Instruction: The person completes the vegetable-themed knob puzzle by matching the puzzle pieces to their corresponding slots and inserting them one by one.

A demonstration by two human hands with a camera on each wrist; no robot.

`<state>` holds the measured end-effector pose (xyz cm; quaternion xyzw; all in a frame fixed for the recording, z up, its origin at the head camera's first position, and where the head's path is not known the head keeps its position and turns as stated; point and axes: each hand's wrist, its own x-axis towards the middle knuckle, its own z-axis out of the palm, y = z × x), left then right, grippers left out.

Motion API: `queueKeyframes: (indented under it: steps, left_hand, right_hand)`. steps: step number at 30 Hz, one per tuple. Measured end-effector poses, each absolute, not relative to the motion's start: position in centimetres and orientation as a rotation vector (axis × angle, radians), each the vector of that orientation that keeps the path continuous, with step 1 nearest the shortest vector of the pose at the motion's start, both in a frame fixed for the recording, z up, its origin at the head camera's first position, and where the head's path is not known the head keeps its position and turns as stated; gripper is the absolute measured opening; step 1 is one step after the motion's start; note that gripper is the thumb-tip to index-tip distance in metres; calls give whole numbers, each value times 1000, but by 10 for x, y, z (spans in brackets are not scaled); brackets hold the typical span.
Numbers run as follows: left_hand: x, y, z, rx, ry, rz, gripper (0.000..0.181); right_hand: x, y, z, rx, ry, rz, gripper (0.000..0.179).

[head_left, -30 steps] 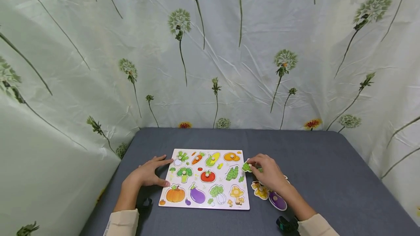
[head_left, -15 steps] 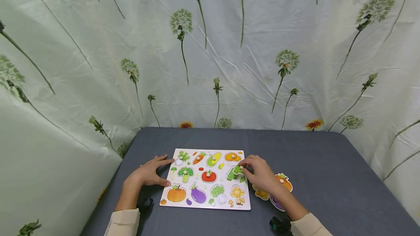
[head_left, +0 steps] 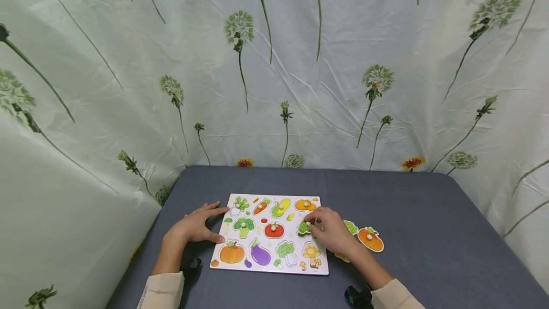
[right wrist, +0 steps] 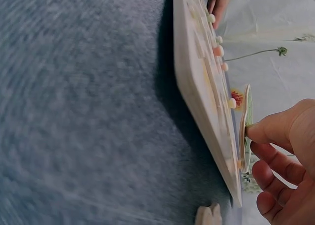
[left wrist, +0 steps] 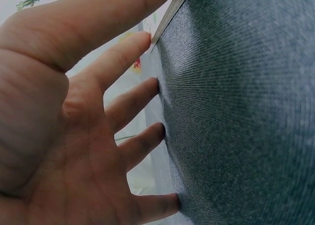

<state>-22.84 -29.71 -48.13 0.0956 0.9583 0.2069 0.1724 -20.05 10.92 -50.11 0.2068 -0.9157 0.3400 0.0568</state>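
A white vegetable peg puzzle board (head_left: 266,269) lies on the table. My left hand (head_left: 193,225) has its fingers spread, thumb and index finger touching the board's left edge. In the left wrist view, the other fingertips of that hand (left wrist: 88,131) rest on the cloth. My right hand (head_left: 336,232) pinches the knob of a green vegetable puzzle piece (head_left: 303,228) over the board's right side. The right wrist view shows this piece (right wrist: 248,104) raised off the board and tilted to its surface. Knobbed pieces fill several slots, including the tomato (head_left: 274,230) and the broccoli (head_left: 244,227).
Right of the board lie an orange pumpkin piece (head_left: 371,240), a leafy green piece (head_left: 351,226) and a yellow piece (head_left: 341,257) partly hidden by my right arm. Dark grey cloth covers the table (head_left: 411,213). A flower-printed curtain (head_left: 326,123) hangs behind.
My right hand has carried the green piece leftward from beside the board to over its right side. The pumpkin piece has come into sight behind the arm. My left hand stays in place.
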Motion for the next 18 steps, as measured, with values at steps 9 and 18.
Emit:
queueKeyframes:
  steps: [9, 18]
  left_hand:
    - [-229, -298, -483, 285, 2718, 585, 97]
    - [-228, -297, -480, 280, 2716, 594, 97]
  right_hand:
    - [-201, 106, -508, 596, -2811, 1061, 19]
    - [-203, 104, -510, 618, -2805, 1046, 17]
